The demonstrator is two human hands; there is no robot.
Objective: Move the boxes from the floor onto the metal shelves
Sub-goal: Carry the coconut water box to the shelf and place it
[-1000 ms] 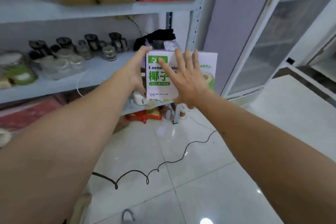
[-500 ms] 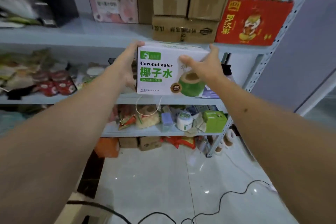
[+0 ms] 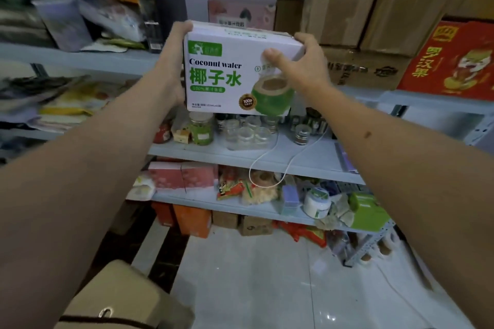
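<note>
A white and green coconut water box [image 3: 222, 75] is held upright in the air in front of the metal shelves [image 3: 267, 160]. My left hand [image 3: 175, 61] grips its left side. My right hand [image 3: 302, 64] clasps its upper right corner, thumb on the printed face. The box hangs at the height of the upper shelf board [image 3: 80, 60], just in front of a gap between a dark item and brown cartons. A brown cardboard box [image 3: 120, 299] sits on the floor at the lower left.
The upper shelf carries a pink box [image 3: 240, 14], brown cartons [image 3: 355, 21] and a red box [image 3: 451, 61]. Jars [image 3: 248, 131] and a white cable [image 3: 270, 165] lie on the middle shelf. Packets and a green box [image 3: 366, 211] fill the lower shelf. White tiled floor [image 3: 267, 275] lies below.
The box has risen with both hands from mid-shelf level to the upper shelf level and closer to the shelves. The view has swung left and up, away from the glass-door cooler.
</note>
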